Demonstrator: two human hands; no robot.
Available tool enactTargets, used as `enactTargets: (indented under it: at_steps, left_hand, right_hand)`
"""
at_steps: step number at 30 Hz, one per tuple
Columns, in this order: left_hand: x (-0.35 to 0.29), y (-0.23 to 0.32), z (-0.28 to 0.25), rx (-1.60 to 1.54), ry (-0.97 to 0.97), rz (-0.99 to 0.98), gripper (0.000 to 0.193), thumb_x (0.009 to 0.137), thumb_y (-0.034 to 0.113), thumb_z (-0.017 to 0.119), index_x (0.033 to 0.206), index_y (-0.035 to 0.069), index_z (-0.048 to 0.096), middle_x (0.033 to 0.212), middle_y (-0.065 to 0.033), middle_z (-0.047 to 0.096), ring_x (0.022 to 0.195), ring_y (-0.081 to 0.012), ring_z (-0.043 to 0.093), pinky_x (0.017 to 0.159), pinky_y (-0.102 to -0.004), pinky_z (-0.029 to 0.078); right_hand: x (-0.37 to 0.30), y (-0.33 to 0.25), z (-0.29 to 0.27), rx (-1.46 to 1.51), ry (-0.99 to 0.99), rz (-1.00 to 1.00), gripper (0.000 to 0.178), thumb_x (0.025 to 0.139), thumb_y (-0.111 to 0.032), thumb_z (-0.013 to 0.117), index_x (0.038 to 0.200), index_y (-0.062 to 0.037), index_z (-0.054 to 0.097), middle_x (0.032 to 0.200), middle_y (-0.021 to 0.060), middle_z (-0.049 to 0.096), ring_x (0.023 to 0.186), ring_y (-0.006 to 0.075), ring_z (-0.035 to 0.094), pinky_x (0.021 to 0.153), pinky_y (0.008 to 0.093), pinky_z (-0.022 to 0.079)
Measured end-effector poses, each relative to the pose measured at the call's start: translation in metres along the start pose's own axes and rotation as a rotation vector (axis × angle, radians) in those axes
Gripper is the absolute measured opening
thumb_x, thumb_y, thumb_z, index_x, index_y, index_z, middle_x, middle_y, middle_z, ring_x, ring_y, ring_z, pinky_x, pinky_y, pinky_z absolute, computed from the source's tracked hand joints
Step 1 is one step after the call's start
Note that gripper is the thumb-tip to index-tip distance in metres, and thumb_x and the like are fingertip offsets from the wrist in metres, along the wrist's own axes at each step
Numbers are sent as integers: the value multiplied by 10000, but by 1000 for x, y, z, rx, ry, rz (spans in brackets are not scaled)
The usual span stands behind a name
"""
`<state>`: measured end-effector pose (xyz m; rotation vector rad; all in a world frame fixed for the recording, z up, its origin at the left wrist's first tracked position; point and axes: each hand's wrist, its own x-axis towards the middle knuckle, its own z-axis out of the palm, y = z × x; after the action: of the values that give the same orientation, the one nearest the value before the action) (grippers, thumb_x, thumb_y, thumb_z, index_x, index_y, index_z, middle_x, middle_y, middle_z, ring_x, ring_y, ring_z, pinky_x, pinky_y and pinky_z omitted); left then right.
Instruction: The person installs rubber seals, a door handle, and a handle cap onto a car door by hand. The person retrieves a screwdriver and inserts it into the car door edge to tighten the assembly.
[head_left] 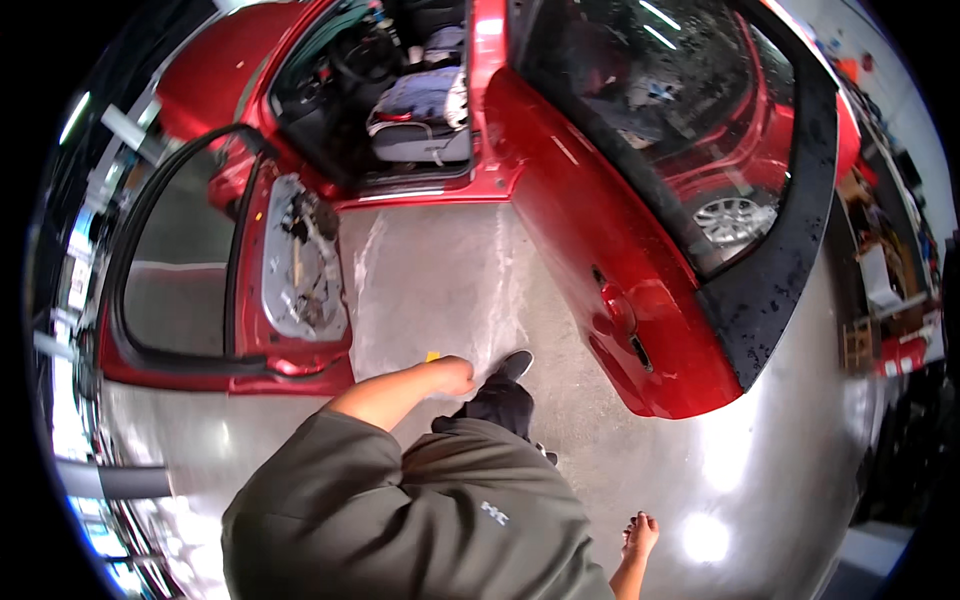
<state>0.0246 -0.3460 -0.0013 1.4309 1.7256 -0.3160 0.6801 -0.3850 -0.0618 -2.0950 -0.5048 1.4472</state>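
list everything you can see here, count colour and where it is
car: 1, red, top of the view, both near-side doors open
front door: 1, red, left, swung open, inner trim off with bare grey panel and wiring showing
rear door: 1, red, centre right, swung open, window glass dark
car seat: 1, grey, inside the cabin at top centre, cloth lying on it
floor: 1, grey concrete, shiny, between the doors
small yellow object: 1, yellow, on the floor just above the left hand
shelves with clutter: mixed colours, far right edge
shoe: 1, black, stepping forward at centre
left hand: 1, closed into a fist, whether it holds anything cannot be told
right hand: 1, empty, fingers loose, hanging at lower right
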Motion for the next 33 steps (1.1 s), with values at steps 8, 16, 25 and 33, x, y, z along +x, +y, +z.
enactTargets:
  at_steps: [8, 16, 25, 33]
  left_hand:
    - [-108, -83, 70, -164, -15, -249, 409, 945, 317, 566, 1080, -13, 767, 1110, -257, 741, 1089, -413, 705, 956, -497, 550]
    - [-84, -153, 36, -260, 78, -165, 380, 947, 324, 572, 1048, 20, 777, 1101, -255, 744, 1055, -402, 718, 921, -497, 554]
    - [-58, -337, -96, -310, 356, -310, 328, 938, 281, 583, 1018, 26, 773, 1027, -247, 757, 994, -402, 737, 882, -486, 578]
    - [-30, -442, -52, -527, 283, -415, 309, 906, 302, 597, 887, 62, 791, 937, -239, 754, 921, -392, 741, 848, -493, 582]
  right_hand:
    - [13, 21, 33, -114, -100, 281, 98, 975, -87, 605, 1073, -98, 607, 744, 73, 601, 547, 161, 515, 443, 342, 402]
    - [-9, 74, 181, -797, -408, -356, 119, 1005, -150, 640, 1001, -83, 739, 770, 17, 642, 669, 122, 602, 605, 288, 489]
    - [9, 9, 375, -953, -590, -554, 143, 981, -197, 648, 1012, -101, 749, 757, 12, 646, 621, 131, 585, 535, 303, 461]
    - [-39, -121, 584, -810, -671, -353, 226, 958, -253, 679, 1088, -92, 770, 775, 31, 687, 690, 169, 619, 577, 345, 501]
